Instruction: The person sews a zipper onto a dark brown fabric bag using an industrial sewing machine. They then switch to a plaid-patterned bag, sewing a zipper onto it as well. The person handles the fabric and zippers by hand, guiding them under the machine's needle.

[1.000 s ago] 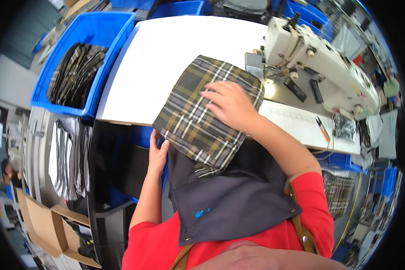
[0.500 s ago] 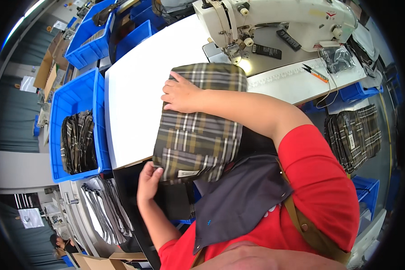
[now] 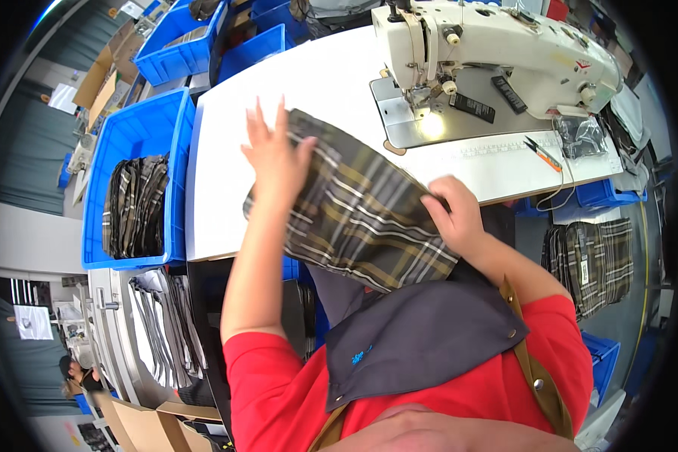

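Observation:
A plaid fabric piece [image 3: 365, 226] in dark, olive and white lies slanted over the front edge of the white table [image 3: 241, 87] and hangs toward my lap. My left hand [image 3: 277, 154] is raised over its upper left part, fingers spread. My right hand [image 3: 453, 215] grips its right edge, thumb on top and fingers curled round. Behind the fabric stands a white sewing machine [image 3: 497, 53], its lamp lit on the metal plate [image 3: 392, 102].
A blue bin [image 3: 135, 128] of folded plaid pieces stands left. Scissors [image 3: 542, 154], a plastic bag [image 3: 578, 138] and dark strips [image 3: 471, 105] sit right. Plaid stacks [image 3: 587, 271] hang lower right, grey strips [image 3: 166, 324] lower left. A co-worker [image 3: 79, 373] is at far left.
My left hand has moved from the fabric's lower left up over it, fingers opened. My right hand has moved to the right edge and grips it. The fabric has turned.

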The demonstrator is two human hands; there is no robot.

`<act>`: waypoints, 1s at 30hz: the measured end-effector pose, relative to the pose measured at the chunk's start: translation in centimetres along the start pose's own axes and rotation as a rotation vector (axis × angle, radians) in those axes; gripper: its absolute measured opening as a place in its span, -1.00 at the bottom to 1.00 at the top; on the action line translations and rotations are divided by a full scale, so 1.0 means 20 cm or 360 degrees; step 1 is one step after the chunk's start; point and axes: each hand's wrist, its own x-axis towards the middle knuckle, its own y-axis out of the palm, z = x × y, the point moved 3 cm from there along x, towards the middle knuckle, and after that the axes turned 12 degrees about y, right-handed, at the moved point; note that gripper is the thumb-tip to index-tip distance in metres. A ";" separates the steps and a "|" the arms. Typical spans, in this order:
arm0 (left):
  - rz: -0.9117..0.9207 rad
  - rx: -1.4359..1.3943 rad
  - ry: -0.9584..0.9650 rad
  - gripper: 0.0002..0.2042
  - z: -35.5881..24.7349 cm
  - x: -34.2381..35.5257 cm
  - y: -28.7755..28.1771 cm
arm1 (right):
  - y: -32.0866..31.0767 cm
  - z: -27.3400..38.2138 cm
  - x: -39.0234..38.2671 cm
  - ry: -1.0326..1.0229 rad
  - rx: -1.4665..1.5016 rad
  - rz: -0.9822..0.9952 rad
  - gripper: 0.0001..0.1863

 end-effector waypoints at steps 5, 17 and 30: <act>0.0734 -0.0277 -0.0045 -0.37 -0.07 -0.11 0.41 | -0.10 -0.11 -0.28 -0.0091 -0.0131 0.0120 -0.73; 0.0730 -0.0429 0.0376 -0.51 -0.26 -0.05 0.39 | 0.24 -0.56 -0.47 0.0518 -0.0498 0.1114 -0.56; 0.0586 -0.0351 0.0781 -0.53 -0.37 0.35 0.68 | 0.11 -0.47 -0.39 0.0320 0.0028 0.1107 -0.45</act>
